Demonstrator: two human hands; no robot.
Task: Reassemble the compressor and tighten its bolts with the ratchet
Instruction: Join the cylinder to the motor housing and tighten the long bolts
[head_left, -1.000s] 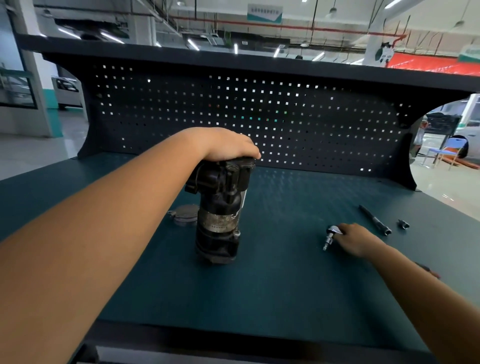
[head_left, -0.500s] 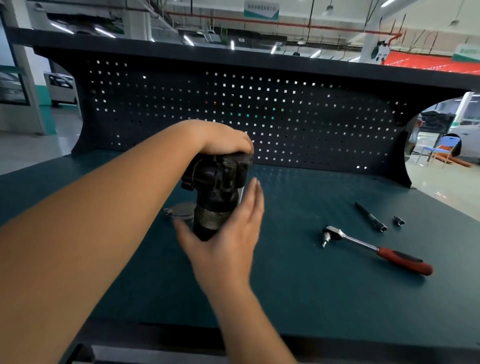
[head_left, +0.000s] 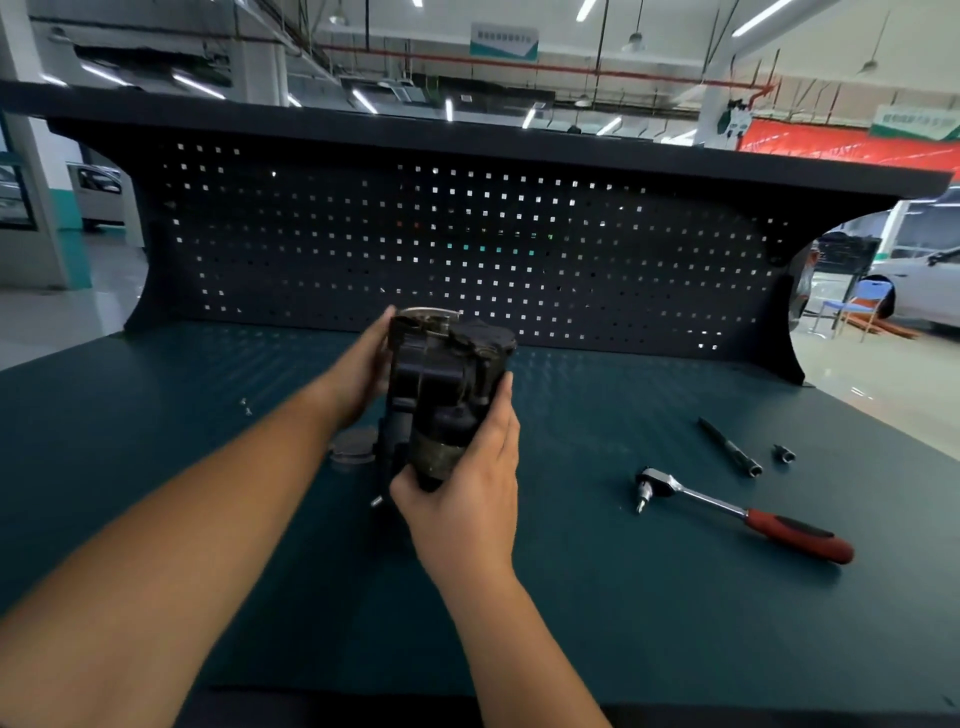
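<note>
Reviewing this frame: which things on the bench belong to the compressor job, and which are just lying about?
Job: compressor, gripped by left hand and right hand; ratchet, lying untouched on the bench.
Lying about: black bar; small socket; round disc beside the compressor; tiny metal bits at far left, possibly bolts.

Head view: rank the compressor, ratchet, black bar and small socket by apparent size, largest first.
1. compressor, clearly bulkiest.
2. ratchet, longer end to end but slim.
3. black bar.
4. small socket.
</note>
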